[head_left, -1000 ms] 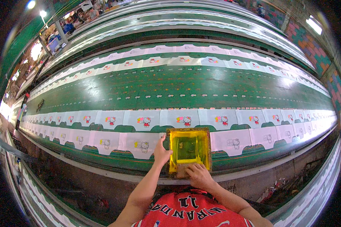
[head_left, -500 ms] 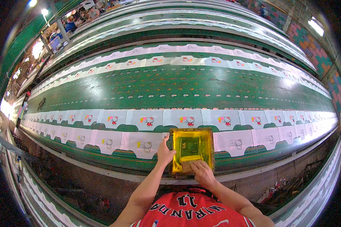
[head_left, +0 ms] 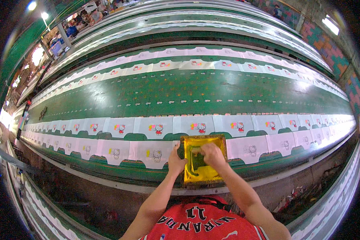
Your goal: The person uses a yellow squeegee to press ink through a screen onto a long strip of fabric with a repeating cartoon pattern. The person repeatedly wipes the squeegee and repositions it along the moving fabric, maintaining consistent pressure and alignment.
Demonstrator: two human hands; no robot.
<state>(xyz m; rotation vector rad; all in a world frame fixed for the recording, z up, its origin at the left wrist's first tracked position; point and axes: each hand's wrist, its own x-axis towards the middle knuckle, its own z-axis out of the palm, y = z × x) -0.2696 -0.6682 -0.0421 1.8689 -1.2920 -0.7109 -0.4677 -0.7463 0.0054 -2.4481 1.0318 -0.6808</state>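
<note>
Two hands worked yellow screen frame (head_left: 203, 161) on desk (head_left: 188, 92): left hand (head_left: 176, 161) clasped frame's left edge; right hand (head_left: 213, 154), fingers closed, gripped squeegee (head_left: 195, 149) inside frame.

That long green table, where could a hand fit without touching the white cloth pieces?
The wide bare green strip between the near and far cloth rows is free. The near edge is crowded: the yellow screen frame sits there, left hand on its side, right hand inside.

Bright overhead lamps (head_left: 331, 25) at upper right and upper left; glare washes the far right fabric pieces (head_left: 340, 120). Strong fisheye bending, black vignette corners. Centre sharp, rim soft.
</note>
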